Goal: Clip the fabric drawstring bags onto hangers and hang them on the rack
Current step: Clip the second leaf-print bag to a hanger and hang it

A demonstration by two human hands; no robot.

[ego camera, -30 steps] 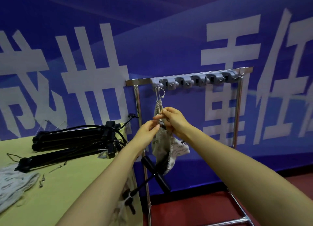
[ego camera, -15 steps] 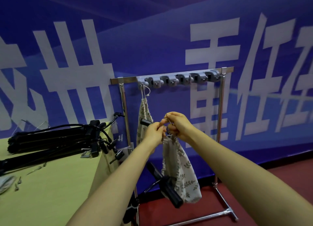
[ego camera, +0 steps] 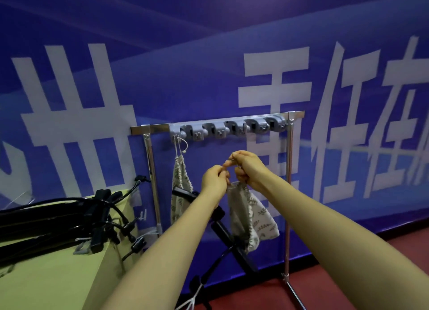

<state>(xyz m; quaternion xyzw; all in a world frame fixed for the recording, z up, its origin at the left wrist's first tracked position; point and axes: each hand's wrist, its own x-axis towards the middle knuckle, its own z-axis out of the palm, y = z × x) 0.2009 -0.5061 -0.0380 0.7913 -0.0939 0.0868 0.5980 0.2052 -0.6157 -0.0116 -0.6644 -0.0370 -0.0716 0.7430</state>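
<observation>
Fingers curl into pinches: the right hand (ego camera: 249, 170) holds a thin loop (ego camera: 228, 161), and the left hand (ego camera: 214, 182) holds the gathered mouth of the bag (ego camera: 253, 217). The bag hangs below the middle of the bar of the rack (ego camera: 148, 129), with a hanger (ego camera: 232, 235) dangling against it. This looks like the hanging step. Next, the loop needs lifting onto a free hook (ego camera: 217, 135), right of the hung bag (ego camera: 181, 189).

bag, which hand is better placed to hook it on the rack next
Likely right: the right hand holds the bag from higher up, just below the free hooks on the rack; the left hand sits lower.
</observation>
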